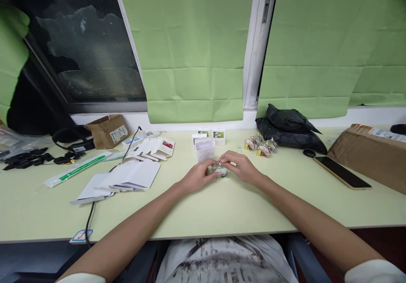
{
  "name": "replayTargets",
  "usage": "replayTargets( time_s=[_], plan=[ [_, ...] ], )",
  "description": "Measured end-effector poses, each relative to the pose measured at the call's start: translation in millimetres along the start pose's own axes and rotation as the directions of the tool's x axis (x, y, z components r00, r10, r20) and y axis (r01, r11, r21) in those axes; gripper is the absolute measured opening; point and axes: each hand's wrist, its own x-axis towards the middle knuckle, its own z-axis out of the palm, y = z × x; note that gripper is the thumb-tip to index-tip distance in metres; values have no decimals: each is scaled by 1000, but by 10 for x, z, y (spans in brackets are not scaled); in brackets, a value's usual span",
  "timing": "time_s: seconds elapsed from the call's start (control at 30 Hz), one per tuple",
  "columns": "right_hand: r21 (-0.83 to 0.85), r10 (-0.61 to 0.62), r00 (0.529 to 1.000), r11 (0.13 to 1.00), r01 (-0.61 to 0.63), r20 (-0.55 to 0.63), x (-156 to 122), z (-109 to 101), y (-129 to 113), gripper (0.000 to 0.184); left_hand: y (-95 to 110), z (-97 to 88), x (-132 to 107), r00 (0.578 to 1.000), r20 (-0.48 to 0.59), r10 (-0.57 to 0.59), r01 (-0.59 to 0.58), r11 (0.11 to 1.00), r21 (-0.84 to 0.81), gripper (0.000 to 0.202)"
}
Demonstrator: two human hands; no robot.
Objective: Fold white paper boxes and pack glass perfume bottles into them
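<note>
A small, clear glass bottle rests on the table between my hands, low and rounded in shape. My left hand grips it from the left side, thumb in front and fingers behind. At its top, the fingertips of my right hand are pinched together; whatever they hold there is too small to make out. Right behind my left fingers stands a pale, upright box. Farther back are small white boxes with green pictures. Several ornate glass bottles with gold parts stand to the right, near a tiny clear cap-like piece.
Flattened white cartons and a black cable lie left, with an open brown box behind. Black plastic bags, a round black lid, a phone and a large brown parcel occupy the right.
</note>
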Motion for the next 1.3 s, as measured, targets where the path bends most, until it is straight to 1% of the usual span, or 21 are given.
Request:
replayTargets(
  time_s=[0.1,0.23,0.37,0.47,0.53,0.7,0.83,0.9,1.07,1.13,1.2,1.3],
  plan=[
    [-44,-26,999,999,28,47,21,-40,-4,20,-3,-1,-2,1000,4,-7,7,1000,3,47],
    [-57,-11,997,998,16,80,43,-75,-12,20,-6,2,-6,1000,-1,-8,8,1000,8,47],
    [1,7,999,1000,-7,47,29,-44,13,17,-10,5,-6,1000,-2,-10,10,1000,4,46],
    [13,1,1000,1000,-2,12,5,-15,29,15,-15,5,-5,1000,2,-11,11,1000,2,47],
    [-8,-13,1000,1000,13,18,-4,-17,23,17,-19,5,-3,1000,4,-7,7,1000,1,47],
    [-92,-60,995,994,67,84,19,-82,-38,17,-25,10,-2,1000,-1,-5,5,1000,2,47],
    [-140,-63,992,987,78,108,48,-113,-58,16,-27,13,-3,1000,-2,1,-1,1000,-6,47],
    [-129,-49,994,990,62,103,49,-109,-48,18,-29,14,-3,1000,-3,2,-2,1000,-5,47],
    [-26,-31,996,999,33,78,1,-64,-7,25,-36,9,0,1000,2,-4,4,1000,-2,47],
    [-59,-49,997,997,53,57,-26,-46,3,26,-31,6,1,1000,3,-6,6,1000,-3,48],
    [-128,-78,996,988,82,38,-46,-36,2,25,-21,4,0,1000,-1,-5,5,1000,-1,48],
    [-263,-127,990,955,140,66,-58,-38,-27,23,-6,4,-3,1000,-9,-10,10,1000,0,46]
  ],
)
